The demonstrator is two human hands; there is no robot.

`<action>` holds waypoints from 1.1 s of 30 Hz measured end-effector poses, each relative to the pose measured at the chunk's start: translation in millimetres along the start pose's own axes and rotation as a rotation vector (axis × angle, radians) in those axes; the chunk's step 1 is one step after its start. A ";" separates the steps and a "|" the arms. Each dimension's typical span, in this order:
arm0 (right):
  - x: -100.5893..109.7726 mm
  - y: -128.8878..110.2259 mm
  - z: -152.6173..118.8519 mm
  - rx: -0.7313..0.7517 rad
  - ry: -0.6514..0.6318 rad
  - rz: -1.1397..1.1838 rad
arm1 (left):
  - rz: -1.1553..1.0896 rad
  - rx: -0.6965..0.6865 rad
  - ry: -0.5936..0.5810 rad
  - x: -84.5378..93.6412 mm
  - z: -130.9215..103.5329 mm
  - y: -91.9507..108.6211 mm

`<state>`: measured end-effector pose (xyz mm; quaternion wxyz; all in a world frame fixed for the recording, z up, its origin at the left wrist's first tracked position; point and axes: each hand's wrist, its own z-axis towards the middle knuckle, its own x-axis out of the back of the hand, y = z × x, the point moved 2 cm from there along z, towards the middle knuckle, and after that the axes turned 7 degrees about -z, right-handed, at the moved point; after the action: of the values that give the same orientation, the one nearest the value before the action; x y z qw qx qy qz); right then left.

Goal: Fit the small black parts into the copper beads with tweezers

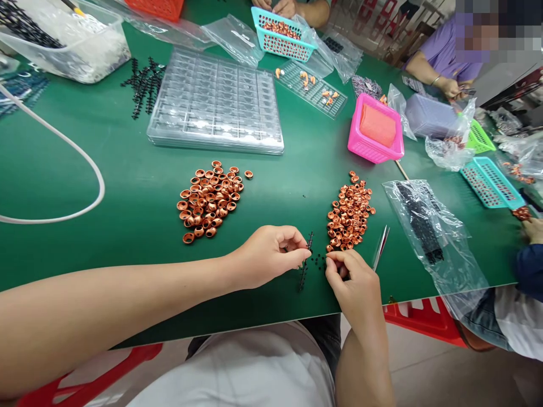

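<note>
My left hand (269, 255) pinches a thin black plastic strip with small side branches (302, 277) between thumb and fingertips, just above the table. To its right, my right hand (354, 277) has thumb and forefinger pressed together at the table; whatever is between them is too small to make out. Several tiny black bits (318, 261) lie between the two hands. Beyond my right hand sits a heap of copper-coloured, ring-like shells (348, 212). Another heap of these shells (210, 198) lies farther left, past my left forearm. Metal tweezers (381, 247) rest right of my right hand.
Stacked clear plastic trays (216, 102) stand at the back, beside loose black strips (144, 85). A pink basket (354, 144) and a plastic bag of black strips (458, 226) lie to the right. A white cable (95, 169) curves at left. Other people sit around the table.
</note>
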<state>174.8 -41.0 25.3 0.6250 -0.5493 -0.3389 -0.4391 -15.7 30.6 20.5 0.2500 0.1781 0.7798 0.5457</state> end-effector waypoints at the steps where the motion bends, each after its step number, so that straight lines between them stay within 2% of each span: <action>1: 1.1 -0.8 -1.0 -0.009 0.013 0.018 | -0.011 0.003 -0.003 0.0 0.0 0.0; 5: 5.6 -9.5 -5.6 -0.060 0.026 0.176 | -0.108 0.009 -0.059 -0.8 -0.6 2.1; 10: 5.1 -24.0 -7.8 -0.099 -0.112 0.404 | -0.151 -0.017 -0.117 -2.2 -1.6 5.6; 16: 1.3 -31.1 -6.4 -0.097 -0.180 0.462 | -0.175 -0.065 -0.119 -3.5 -2.5 5.0; 21: 0.8 -33.9 -4.8 -0.075 -0.152 0.443 | -0.201 -0.045 -0.125 -4.4 -2.5 3.8; 26: 1.2 -30.9 -4.9 -0.125 -0.084 0.503 | -0.191 0.038 -0.170 -5.8 -3.7 5.4; 30: 0.1 -30.0 -5.8 -0.125 -0.032 0.465 | -0.054 0.032 -0.214 -7.4 -6.7 7.3; 33: -1.9 -32.1 -6.9 -0.075 0.026 0.333 | 0.082 0.005 -0.179 -7.7 -8.6 6.9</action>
<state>144.1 -47.8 34.9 0.6722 -0.6152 -0.2187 -0.3490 -14.4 22.2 30.9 0.2955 0.2584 0.7477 0.5356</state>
